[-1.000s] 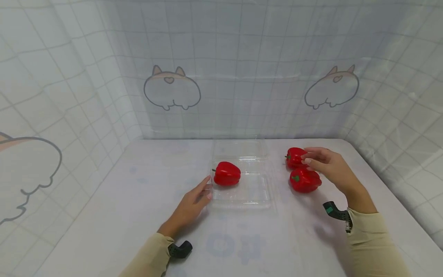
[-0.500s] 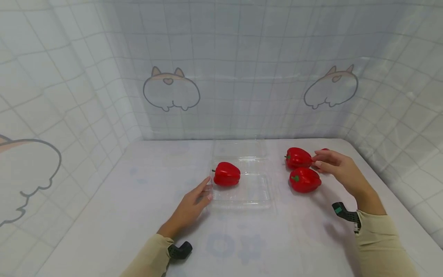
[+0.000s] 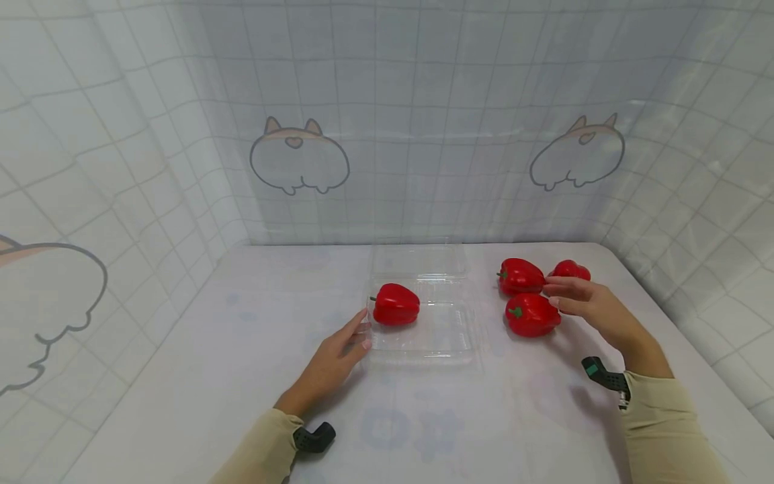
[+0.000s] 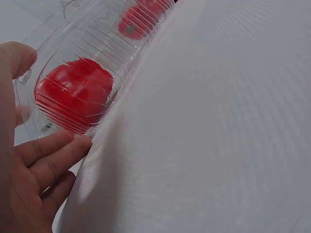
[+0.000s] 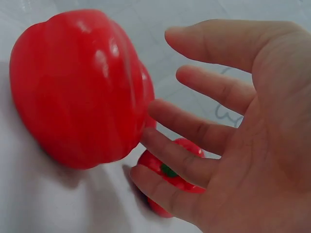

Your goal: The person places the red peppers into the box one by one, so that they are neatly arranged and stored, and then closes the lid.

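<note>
A clear plastic clamshell box [image 3: 441, 329] lies with its lid [image 3: 417, 260] folded back. In its left end sits a red bell pepper [image 3: 396, 304], stem to the left. My left hand [image 3: 332, 359] rests against the box's left end; the left wrist view shows one digit at the rim and straight fingers low on the wall. My right hand [image 3: 598, 312] hovers by a red bell pepper [image 3: 521, 276] at the back, another red bell pepper [image 3: 531, 316] in front, and a third bell pepper [image 3: 570, 270] partly hidden behind the hand. Its fingers are spread, gripping nothing.
The white-covered table [image 3: 272, 323] has a patterned cloth wall [image 3: 423, 168] along its back and sides. A black wrist camera sits on each forearm, such as the left wrist camera [image 3: 314, 438].
My right hand has moved right and slightly nearer, off the back bell pepper, uncovering the far right one. The left hand, box and bell peppers have stayed put.
</note>
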Demonstrator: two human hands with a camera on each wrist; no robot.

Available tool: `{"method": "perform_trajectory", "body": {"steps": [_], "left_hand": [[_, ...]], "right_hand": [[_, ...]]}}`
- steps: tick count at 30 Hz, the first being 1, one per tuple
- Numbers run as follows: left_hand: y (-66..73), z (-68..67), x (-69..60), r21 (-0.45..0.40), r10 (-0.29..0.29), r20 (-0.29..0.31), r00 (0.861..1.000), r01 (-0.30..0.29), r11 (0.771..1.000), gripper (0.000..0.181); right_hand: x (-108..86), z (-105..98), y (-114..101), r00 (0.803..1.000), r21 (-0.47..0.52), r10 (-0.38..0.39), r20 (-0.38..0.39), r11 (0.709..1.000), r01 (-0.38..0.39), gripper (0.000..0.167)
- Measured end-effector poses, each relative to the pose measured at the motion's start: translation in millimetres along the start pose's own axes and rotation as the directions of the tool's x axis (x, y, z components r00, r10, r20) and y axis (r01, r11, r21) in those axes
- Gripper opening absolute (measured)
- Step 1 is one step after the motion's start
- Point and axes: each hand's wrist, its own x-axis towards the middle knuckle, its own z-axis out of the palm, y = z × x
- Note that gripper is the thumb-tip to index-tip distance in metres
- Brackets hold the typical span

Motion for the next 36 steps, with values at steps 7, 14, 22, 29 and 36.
{"method": "perform_trajectory", "body": {"steps": [7, 14, 22, 29, 36], "left_hand": [[1.1, -1.3, -1.6, 0.001, -0.016, 0.007, 1.000, 0.016, 1.000, 0.065], [1.9, 0.1, -1.3, 0.012, -0.020, 0.004, 1.000, 0.020, 1.000, 0.065], [2.1, -0.9, -1.1, 0.017, -0.017, 0.001, 1.000, 0.017, 1.000, 0.064], [0.6, -0.1, -0.2, 0.020, -0.008, -0.003, 1.000, 0.008, 1.000, 0.064], [0.4, -1.2, -1.0, 0.008, -0.002, -0.001, 1.000, 0.002, 1.000, 0.064]], "right_hand": [[2.3, 2.8, 15.2, 0.999, 0.028, 0.029, 0.033, 0.999, -0.029, 0.061], [2.2, 5.2, 21.9, 0.997, 0.027, 0.049, 0.059, 0.998, -0.051, 0.066], [5.4, 8.5, 28.9, 0.995, 0.063, 0.073, 0.068, 0.995, -0.077, 0.070], [5.6, 9.2, 34.6, 0.993, 0.061, 0.080, 0.084, 0.994, -0.086, 0.071], [3.1, 8.7, 34.7, 0.990, 0.052, 0.090, 0.113, 0.994, -0.096, 0.071]]}}
